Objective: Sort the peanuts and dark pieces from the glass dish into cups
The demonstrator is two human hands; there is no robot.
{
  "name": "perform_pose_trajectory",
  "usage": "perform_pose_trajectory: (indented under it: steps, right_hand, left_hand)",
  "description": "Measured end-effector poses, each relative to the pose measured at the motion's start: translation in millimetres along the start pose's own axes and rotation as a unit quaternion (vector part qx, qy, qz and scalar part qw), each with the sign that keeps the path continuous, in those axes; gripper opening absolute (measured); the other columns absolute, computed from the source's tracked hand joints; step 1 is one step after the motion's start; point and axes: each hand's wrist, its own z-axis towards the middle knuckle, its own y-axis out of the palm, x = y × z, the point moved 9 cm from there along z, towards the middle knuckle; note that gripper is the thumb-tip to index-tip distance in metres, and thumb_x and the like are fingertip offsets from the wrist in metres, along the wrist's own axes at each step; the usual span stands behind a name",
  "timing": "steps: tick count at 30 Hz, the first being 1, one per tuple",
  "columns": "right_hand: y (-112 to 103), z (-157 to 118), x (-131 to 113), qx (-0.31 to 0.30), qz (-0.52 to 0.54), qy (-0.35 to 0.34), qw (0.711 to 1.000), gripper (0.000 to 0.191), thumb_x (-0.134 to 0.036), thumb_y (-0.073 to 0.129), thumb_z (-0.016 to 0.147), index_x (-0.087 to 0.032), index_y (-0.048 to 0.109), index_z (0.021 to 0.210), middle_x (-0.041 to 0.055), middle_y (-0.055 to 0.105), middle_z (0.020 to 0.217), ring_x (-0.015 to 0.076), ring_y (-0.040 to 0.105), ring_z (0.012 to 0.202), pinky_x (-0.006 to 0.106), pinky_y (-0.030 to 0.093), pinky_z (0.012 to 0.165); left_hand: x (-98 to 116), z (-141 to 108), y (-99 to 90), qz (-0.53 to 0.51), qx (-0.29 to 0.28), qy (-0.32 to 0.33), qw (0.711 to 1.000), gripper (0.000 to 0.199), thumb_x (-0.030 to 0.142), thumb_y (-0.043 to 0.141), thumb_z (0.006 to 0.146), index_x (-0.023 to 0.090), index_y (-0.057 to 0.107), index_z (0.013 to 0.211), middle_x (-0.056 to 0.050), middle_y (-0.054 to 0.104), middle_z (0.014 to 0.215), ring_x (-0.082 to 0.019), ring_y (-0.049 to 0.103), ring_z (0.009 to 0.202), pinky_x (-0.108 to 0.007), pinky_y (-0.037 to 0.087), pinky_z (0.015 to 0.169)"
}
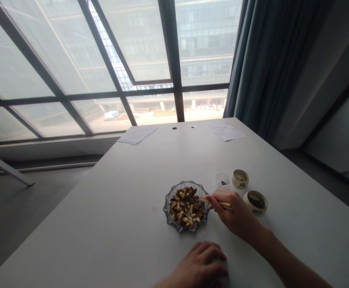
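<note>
My right hand point(230, 210) is closed around a pair of wooden chopsticks point(204, 199). Their tips reach into a scalloped glass plate point(166, 212), at the right part of the pile. Pale peanuts in their shells point(182, 206) lie mixed with dark brown seeds point(198, 207), perhaps melon seeds. Whether the tips grip a piece is too small to see. My left hand point(202, 262) rests on the table in front of the plate, its fingers loosely bent and a little apart, with nothing visible in them.
Right of the plate stand a clear plastic box point(224, 182) with a few dark bits, a cream bowl point(240, 178), and another cream bowl point(256, 202) holding dark seeds. Papers point(136, 135) and more sheets point(226, 132) lie at the white table's point(126, 180) far end, before windows.
</note>
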Motion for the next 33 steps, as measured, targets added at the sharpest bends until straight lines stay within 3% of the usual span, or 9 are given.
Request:
perform_pose_trajectory:
  steps: [7, 13, 16, 18, 21, 27, 33]
  right_hand:
    - [-17, -4, -13, 0.047, 0.0, -0.014, 0.999, 0.063, -0.052, 0.044, 0.121, -0.022, 0.062, 0.068, 0.0042, 0.067, 0.066, 0.0174, 0.062, 0.062, 0.032, 0.043, 0.064]
    - [-63, -12, -28, 0.089, 0.048, -0.002, 0.995, 0.057, -0.052, 0.052, 0.119, -0.022, 0.073, 0.075, 0.0063, 0.076, 0.072, 0.0191, 0.071, 0.063, 0.032, 0.05, 0.061]
    - [-89, -19, -21, 0.134, 0.062, 0.035, 0.988, 0.056, -0.056, 0.058, 0.116, -0.023, 0.078, 0.076, 0.0081, 0.08, 0.074, 0.0217, 0.077, 0.065, 0.032, 0.056, 0.062]
    - [-95, -21, -13, 0.149, 0.08, 0.068, 0.983, 0.057, -0.06, 0.059, 0.115, -0.023, 0.08, 0.077, 0.0098, 0.082, 0.076, 0.0235, 0.079, 0.065, 0.033, 0.06, 0.062]
    - [-78, -17, -8, 0.111, 0.111, 0.084, 0.984, 0.06, -0.064, 0.058, 0.114, -0.022, 0.082, 0.079, 0.0105, 0.083, 0.076, 0.0237, 0.08, 0.065, 0.032, 0.061, 0.061]
    - [-32, -4, -2, 0.041, 0.084, 0.051, 0.994, 0.062, -0.062, 0.056, 0.114, -0.02, 0.077, 0.072, 0.0082, 0.08, 0.071, 0.0221, 0.075, 0.066, 0.032, 0.057, 0.064]
    - [-27, -2, 16, 0.04, 0.077, 0.078, 0.993, 0.062, -0.064, 0.056, 0.114, -0.02, 0.076, 0.074, 0.0087, 0.082, 0.072, 0.0231, 0.076, 0.067, 0.033, 0.056, 0.066]
  left_hand:
    - [4, 0, -10.0, -0.015, 0.014, 0.017, 1.0, 0.021, 0.047, 0.074, 0.118, 0.028, 0.073, 0.125, -0.003, 0.078, 0.133, -0.023, 0.068, 0.137, -0.032, 0.048, 0.123]
    - [5, -1, -8.6, -0.003, -0.008, 0.011, 1.0, 0.018, 0.042, 0.076, 0.117, 0.028, 0.074, 0.128, -0.004, 0.079, 0.132, -0.022, 0.068, 0.137, -0.031, 0.047, 0.125]
    - [4, -2, -7.7, -0.009, -0.007, 0.01, 1.0, 0.019, 0.043, 0.075, 0.117, 0.028, 0.073, 0.128, -0.004, 0.079, 0.132, -0.023, 0.068, 0.137, -0.031, 0.048, 0.124]
    - [4, -2, -7.0, -0.006, -0.011, 0.011, 1.0, 0.018, 0.043, 0.076, 0.116, 0.029, 0.073, 0.128, -0.004, 0.079, 0.132, -0.023, 0.069, 0.135, -0.032, 0.049, 0.123]
    - [5, -2, -7.4, -0.003, -0.016, 0.008, 1.0, 0.017, 0.041, 0.077, 0.116, 0.029, 0.073, 0.127, -0.004, 0.079, 0.132, -0.023, 0.068, 0.136, -0.032, 0.049, 0.123]
    - [5, 0, -8.4, -0.005, -0.003, 0.008, 1.0, 0.018, 0.045, 0.073, 0.118, 0.028, 0.073, 0.124, -0.003, 0.078, 0.131, -0.022, 0.068, 0.136, -0.03, 0.047, 0.122]
    - [5, -1, -5.0, -0.004, -0.001, 0.009, 1.0, 0.019, 0.044, 0.075, 0.117, 0.027, 0.073, 0.124, -0.002, 0.078, 0.135, -0.021, 0.066, 0.139, -0.03, 0.045, 0.124]
